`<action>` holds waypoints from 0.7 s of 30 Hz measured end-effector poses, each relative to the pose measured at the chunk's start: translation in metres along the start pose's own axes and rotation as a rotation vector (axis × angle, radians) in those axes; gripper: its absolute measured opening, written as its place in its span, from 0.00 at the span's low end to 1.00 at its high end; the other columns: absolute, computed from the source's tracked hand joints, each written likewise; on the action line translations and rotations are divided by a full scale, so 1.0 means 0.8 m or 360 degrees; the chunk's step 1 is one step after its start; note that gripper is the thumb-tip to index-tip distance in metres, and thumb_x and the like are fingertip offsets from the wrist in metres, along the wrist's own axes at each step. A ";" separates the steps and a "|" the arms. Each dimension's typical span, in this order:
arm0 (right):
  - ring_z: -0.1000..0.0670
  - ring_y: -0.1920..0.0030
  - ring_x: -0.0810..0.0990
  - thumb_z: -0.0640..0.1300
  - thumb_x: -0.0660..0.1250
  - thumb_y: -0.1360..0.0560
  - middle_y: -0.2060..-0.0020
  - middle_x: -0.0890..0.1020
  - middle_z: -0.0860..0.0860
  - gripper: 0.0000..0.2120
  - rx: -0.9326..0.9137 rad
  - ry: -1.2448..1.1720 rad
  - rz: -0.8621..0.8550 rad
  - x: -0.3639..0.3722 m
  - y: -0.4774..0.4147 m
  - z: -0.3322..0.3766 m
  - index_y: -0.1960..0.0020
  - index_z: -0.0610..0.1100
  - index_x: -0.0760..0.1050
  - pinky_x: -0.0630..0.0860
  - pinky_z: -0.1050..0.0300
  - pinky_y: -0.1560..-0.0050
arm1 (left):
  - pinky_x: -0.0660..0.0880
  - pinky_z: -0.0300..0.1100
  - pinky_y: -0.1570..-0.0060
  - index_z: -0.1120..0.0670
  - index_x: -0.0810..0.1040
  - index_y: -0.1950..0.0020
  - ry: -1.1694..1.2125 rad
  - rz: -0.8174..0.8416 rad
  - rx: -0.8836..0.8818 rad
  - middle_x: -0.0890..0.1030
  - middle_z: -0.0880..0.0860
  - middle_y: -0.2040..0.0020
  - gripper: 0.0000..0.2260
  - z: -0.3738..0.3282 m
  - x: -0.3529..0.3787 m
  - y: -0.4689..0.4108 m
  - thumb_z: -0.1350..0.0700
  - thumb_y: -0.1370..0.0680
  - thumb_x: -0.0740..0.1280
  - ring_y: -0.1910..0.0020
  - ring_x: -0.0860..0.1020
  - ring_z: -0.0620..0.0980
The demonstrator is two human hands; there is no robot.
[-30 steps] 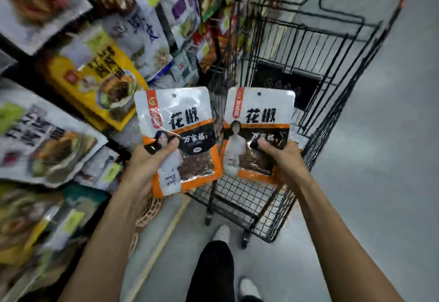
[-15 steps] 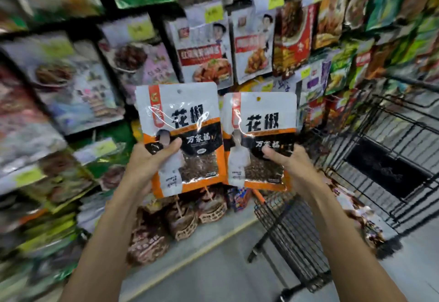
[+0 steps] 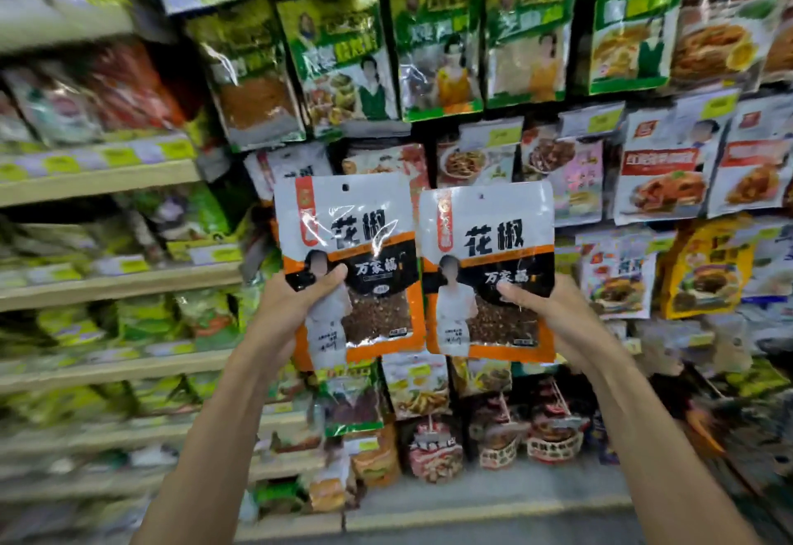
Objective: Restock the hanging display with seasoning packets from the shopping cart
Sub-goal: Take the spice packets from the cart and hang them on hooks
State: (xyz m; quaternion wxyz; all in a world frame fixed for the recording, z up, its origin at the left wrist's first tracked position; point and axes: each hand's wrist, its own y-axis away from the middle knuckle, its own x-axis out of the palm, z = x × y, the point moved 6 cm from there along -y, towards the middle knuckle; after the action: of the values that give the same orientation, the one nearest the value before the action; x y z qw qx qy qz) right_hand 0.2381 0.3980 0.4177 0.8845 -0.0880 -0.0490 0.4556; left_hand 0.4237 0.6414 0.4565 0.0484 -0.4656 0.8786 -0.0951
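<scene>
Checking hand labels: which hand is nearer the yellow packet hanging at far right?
Right. The right hand, holding the right pepper packet, is just left of the yellow packet; the left hand, holding the left pepper packet, is farther left.

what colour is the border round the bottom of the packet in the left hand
Orange, framing the clear window of the left packet held by the left hand; the head view shows it.

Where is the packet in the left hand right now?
In the head view it is mid-frame, slightly left: the left hand holds the left packet up beside the right packet, below the green packets.
</scene>
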 end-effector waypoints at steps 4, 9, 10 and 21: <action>0.56 0.50 0.84 0.60 0.76 0.43 0.54 0.86 0.55 0.18 0.0020 0.0004 0.0043 0.082 -0.010 0.006 0.55 0.54 0.84 0.73 0.46 0.40 | 0.73 0.47 0.42 0.54 0.79 0.42 0.0022 -0.0004 -0.0003 0.81 0.54 0.49 0.28 -0.010 -0.079 0.004 0.45 0.39 0.77 0.45 0.79 0.52; 0.56 0.48 0.83 0.59 0.76 0.43 0.54 0.86 0.58 0.24 0.0047 0.0015 0.0056 0.134 -0.027 0.013 0.50 0.52 0.81 0.72 0.51 0.42 | 0.71 0.46 0.46 0.47 0.77 0.55 0.0008 0.0018 -0.0034 0.73 0.50 0.55 0.12 0.007 -0.138 -0.018 0.44 0.33 0.73 0.53 0.74 0.50; 0.58 0.50 0.83 0.59 0.76 0.42 0.55 0.86 0.58 0.24 0.0037 0.0022 0.0060 0.139 -0.033 0.014 0.49 0.52 0.80 0.73 0.53 0.45 | 0.70 0.46 0.47 0.45 0.77 0.57 0.0022 0.0012 -0.0035 0.74 0.51 0.57 0.10 0.012 -0.146 -0.027 0.44 0.33 0.73 0.54 0.74 0.49; 0.56 0.50 0.84 0.56 0.77 0.38 0.52 0.86 0.56 0.13 0.0028 0.0021 0.0106 0.144 -0.133 -0.012 0.53 0.60 0.83 0.75 0.54 0.49 | 0.67 0.48 0.35 0.48 0.76 0.37 0.0024 -0.0236 -0.0076 0.79 0.46 0.39 0.30 0.039 -0.160 -0.147 0.36 0.35 0.69 0.35 0.72 0.49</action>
State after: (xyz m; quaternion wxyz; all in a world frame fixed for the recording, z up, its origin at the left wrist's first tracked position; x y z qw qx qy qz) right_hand 0.3917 0.4303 0.4301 0.8698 -0.0847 -0.0363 0.4847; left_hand 0.5960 0.6788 0.4502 0.0236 -0.5296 0.8440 -0.0811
